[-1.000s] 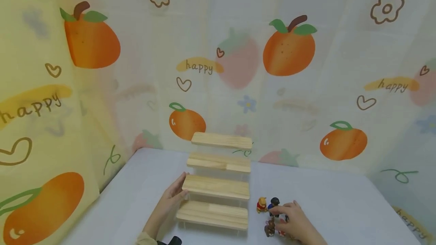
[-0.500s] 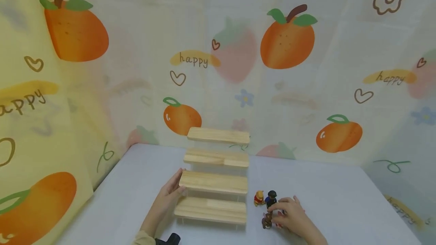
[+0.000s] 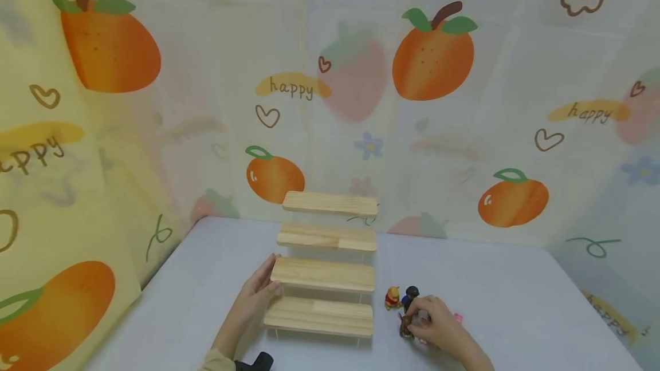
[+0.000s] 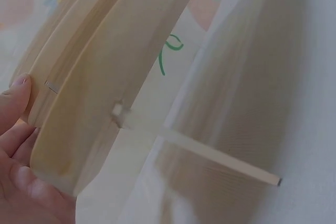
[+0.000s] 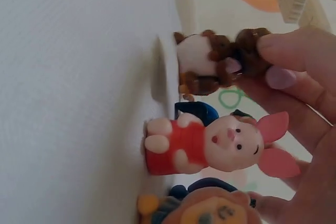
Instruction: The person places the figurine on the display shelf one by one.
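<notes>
Head view: your left hand (image 3: 255, 296) lies flat, fingers straight, against the left end of the stepped wooden rack (image 3: 325, 268), fingertips at the edge of the second step from the bottom; the rack climbs in four planks toward twelve o'clock on the white table (image 3: 505, 285); your right hand (image 3: 438, 328) sits at the rack's four o'clock, fingers curled over a brown figure (image 3: 405, 325); a yellow bear (image 3: 392, 298) stands just beside the rack's right end, a dark-capped figure (image 3: 411, 295) touching its three o'clock side, both at twelve o'clock of your right hand; a scrap of pink (image 3: 458, 318) peeks out at the hand's two o'clock; the fruit-print curtain (image 3: 433, 62) closes off the back and sides.

Left wrist view: your fingers (image 4: 16, 98) press straight along the plank ends of the rack (image 4: 105, 77); a thin clear support (image 4: 220, 158) runs off toward four o'clock; the hand grips nothing, just rests on the wood.

Right wrist view: your fingertips (image 5: 283, 51) pinch the brown figure (image 5: 215, 61) by its head, its base touching the table (image 5: 68, 77); a pink piglet in a red top (image 5: 210, 142) stands just beside it at six o'clock; an orange-maned figure (image 5: 210, 211) sits at the bottom edge, partly cut off.
</notes>
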Available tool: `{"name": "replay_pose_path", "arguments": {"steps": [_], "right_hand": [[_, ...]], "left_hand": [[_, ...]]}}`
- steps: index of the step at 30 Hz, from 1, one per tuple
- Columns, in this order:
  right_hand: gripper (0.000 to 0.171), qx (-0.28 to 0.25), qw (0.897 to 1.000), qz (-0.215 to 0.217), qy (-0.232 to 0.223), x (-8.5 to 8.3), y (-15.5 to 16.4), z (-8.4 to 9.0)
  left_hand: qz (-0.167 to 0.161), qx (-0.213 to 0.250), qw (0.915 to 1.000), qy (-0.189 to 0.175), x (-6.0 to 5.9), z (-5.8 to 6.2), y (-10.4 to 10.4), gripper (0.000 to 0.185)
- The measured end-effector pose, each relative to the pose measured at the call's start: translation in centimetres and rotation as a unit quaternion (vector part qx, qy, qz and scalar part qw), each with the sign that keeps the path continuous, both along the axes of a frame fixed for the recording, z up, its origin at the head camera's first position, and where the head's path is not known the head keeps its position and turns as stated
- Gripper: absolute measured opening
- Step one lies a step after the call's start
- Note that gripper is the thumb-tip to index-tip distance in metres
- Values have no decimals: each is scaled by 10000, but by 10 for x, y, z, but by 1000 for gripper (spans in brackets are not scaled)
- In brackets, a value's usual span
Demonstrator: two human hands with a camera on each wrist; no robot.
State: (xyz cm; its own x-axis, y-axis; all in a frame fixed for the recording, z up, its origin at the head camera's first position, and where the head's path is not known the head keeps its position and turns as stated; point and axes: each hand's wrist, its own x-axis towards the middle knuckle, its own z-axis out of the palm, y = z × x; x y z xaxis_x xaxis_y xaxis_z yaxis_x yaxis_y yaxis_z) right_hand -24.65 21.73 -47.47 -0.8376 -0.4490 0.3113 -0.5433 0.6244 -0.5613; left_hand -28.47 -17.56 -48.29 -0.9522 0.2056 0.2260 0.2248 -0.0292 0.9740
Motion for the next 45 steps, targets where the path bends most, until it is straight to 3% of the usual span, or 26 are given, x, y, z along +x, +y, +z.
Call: {"name": "replay_pose_path", "arguments": {"steps": [7, 15, 20, 26, 33, 41, 45], "right_hand": [[17, -572, 9965, -415, -443, -2, 0, 2], [16, -1470, 9824, -607, -975, -4, -6, 4], [18, -1815, 9753, -778, -994, -6, -8, 5], [17, -2182, 9713, -552, -768, -4, -9, 5], [17, -2670, 9546, -381, -1268, 4, -8, 3], [14, -2460, 9655, -324, -787, -3, -2, 15], [13, -2365, 9683, -408, -693, -6, 3, 26]], "left_hand": [[-76, 223, 9997, -58, -2, 2, 0, 68], [-132, 515, 9985, -105, -2, 4, -5, 67], [-199, 591, 9980, -109, -2, 6, -4, 67], [-184, 586, 9981, -96, -2, 6, -3, 65], [-266, 374, 9988, -165, -1, 1, -2, 65], [21, 166, 9997, -171, 2, 4, -1, 64], [-13, 241, 9994, -237, 1, 5, 2, 63]]}}
